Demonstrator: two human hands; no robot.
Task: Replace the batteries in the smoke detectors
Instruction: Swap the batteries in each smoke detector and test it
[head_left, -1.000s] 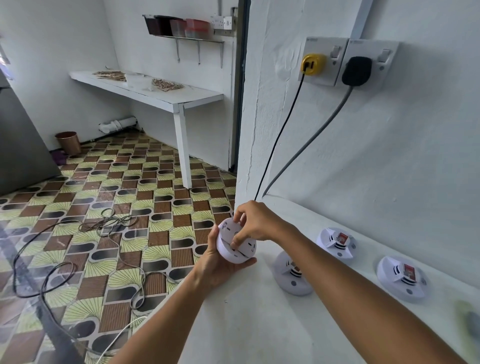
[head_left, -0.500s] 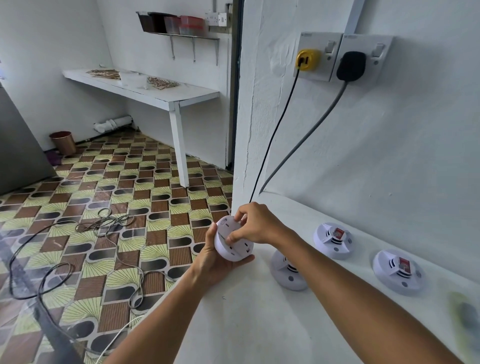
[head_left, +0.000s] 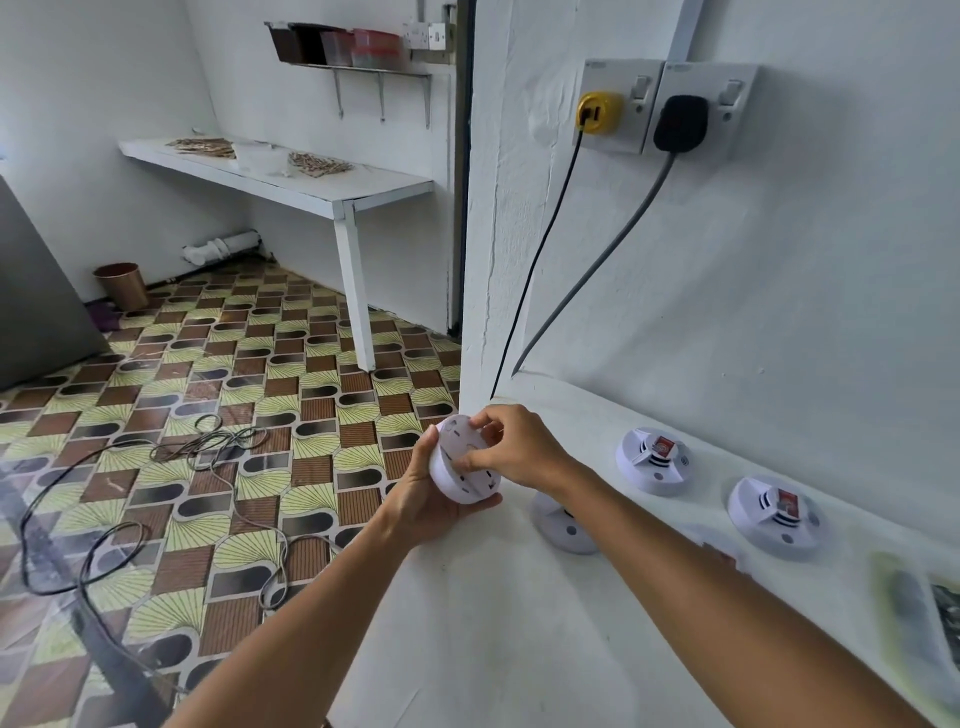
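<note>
The left hand (head_left: 431, 506) cups the smoke detector (head_left: 464, 467) over the counter's (head_left: 493, 623) left edge – back plate up – so the right hand's (head_left: 519, 449) closed fingers can twist it

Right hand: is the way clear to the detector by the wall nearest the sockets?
Probably yes, once it lets go. The right hand is busy on the held detector; the wall-side detector sits uncovered on the counter.

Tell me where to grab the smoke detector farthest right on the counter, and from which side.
Take the rightmost smoke detector by its round outer rim, coming from above with fingers on opposite sides. It lies flat on the white counter, raised centre up, clear of its neighbour, so the rim looks reachable all around.
</note>
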